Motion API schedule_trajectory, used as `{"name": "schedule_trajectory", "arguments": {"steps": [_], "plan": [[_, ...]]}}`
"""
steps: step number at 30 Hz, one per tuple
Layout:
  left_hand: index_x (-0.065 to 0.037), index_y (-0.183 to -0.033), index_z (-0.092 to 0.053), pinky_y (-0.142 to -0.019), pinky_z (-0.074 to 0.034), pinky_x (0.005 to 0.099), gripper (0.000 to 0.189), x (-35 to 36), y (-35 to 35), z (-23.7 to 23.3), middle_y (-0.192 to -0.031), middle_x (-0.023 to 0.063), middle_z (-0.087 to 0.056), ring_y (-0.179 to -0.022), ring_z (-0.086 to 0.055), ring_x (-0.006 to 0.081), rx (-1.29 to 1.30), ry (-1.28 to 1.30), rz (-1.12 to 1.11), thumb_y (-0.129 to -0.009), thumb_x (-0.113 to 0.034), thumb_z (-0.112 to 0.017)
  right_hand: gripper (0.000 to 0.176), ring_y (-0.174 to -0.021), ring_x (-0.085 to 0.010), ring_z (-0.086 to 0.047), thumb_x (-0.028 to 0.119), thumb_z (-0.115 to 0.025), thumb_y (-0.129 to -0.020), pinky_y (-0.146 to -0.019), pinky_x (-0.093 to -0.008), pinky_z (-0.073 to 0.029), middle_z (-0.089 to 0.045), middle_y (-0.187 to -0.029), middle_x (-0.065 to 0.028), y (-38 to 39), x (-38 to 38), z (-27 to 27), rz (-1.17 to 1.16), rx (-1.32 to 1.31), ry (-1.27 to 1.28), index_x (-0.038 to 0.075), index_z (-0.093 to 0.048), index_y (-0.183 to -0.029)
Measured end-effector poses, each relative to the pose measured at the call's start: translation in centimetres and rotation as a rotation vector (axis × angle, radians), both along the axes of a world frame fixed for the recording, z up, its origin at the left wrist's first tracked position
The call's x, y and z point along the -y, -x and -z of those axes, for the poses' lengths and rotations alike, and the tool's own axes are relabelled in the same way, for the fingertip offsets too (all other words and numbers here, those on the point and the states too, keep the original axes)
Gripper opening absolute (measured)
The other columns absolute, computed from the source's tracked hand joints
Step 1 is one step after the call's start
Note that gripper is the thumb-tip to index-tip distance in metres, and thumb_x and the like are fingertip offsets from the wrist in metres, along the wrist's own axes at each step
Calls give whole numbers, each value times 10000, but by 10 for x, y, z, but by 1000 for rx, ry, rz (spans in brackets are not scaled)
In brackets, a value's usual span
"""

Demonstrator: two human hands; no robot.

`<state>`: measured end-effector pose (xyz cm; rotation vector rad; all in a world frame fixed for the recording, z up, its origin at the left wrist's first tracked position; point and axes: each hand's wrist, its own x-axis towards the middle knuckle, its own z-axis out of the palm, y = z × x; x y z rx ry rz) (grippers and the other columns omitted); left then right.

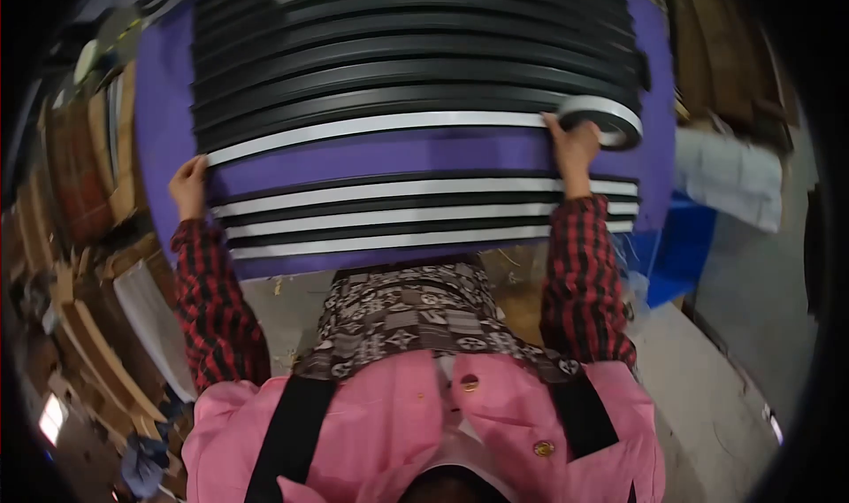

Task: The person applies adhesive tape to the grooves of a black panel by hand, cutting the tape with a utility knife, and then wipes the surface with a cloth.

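"Where's the tape roll (612,107)?"
"Upper right, gripped in the right hand's (577,146) curled fingers. Its white strip (380,125) stretches leftward below the black bars (407,47)."
"Left hand (187,186)?"
"Fingers pinched on the strip's left end, over the purple table (165,105)."
"Below?"
"White-striped bars (398,213), centre frame."

Purple table (354,161), black strips (407,48), white tape (371,124), red-and-black checked sleeves (579,273), pink jacket (380,406)

1. Left hand (187,187), fingertips at left end of white tape (380,127)
2. Right hand (577,153) holding tape roll (610,107) at tape's right end
3. Black strips (407,50) side by side beyond, on purple table (371,161)
4. Three white-faced strips (398,213) nearer body
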<state>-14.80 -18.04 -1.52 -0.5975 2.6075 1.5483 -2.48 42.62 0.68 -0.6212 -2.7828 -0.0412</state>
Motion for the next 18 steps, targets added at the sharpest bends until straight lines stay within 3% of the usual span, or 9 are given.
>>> {"name": "schedule_trajectory", "arguments": {"steps": [5,8,11,13,16,17,18], "plan": [[13,-872,-615,-548,-368,182,226,11,4,11,-717,-6,-569,-598,-464,53,-49,-26,54,-748,-175,-634,580,-722,-310,-533,529,-644,-584,-758,-372,-392,-549,-655,-172,2,10,-4,-32,-78,40,-43,-553,-610],[8,-866,-614,-564,-372,184,224,10,5,4,-719,-1,-572,-609,-469,56,-27,71,13,-748,-181,-637,584,-719,-301,-531,527,-640,-588,-768,-369,-385,-547,-646,-167,2,11,0,-37,-100,24,-50,-556,-620],[3,-858,-614,-555,-375,185,212,6,4,8,-719,3,-576,-600,-472,59,-50,30,-27,-751,-179,-636,545,-689,-294,-512,511,-624,-617,-755,-381,-380,-536,-628,-150,-1,11,2,-66,-141,44,-31,-560,-607],[-1,-845,-614,-555,-385,189,191,3,2,3,-706,10,-576,-593,-480,69,-54,120,-26,-748,-164,-638,516,-645,-311,-489,483,-633,-634,-666,-387,-377,-512,-601,-165,0,18,-5,-86,-123,5,-14,-536,-536],[13,-784,-594,-587,-423,240,223,-1,-2,-2,-687,33,-575,-612,-506,116,-63,229,1,-721,-191,-657,533,-652,-327,-481,522,-604,-639,-670,-411,-367,-526,-648,-162,-2,20,4,-55,-180,10,-5,-553,-576],[15,-759,-575,-628,-439,312,308,-5,-6,-7,-700,83,-586,-645,-541,184,-129,574,-69,-681,-262,-685,508,-673,-333,-486,497,-613,-648,-678,-416,-365,-528,-652,-159,1,23,-4,-64,-176,-2,-6,-555,-600],[13,-755,-565,-678,-437,365,367,-9,-8,-11,-721,149,-587,-705,-568,252,5,747,-191,-646,-308,-706,425,-636,-280,-486,463,-621,-645,-648,-387,-356,-521,-632,-115,2,23,-5,-101,-207,-50,45,-561,-598]]}}
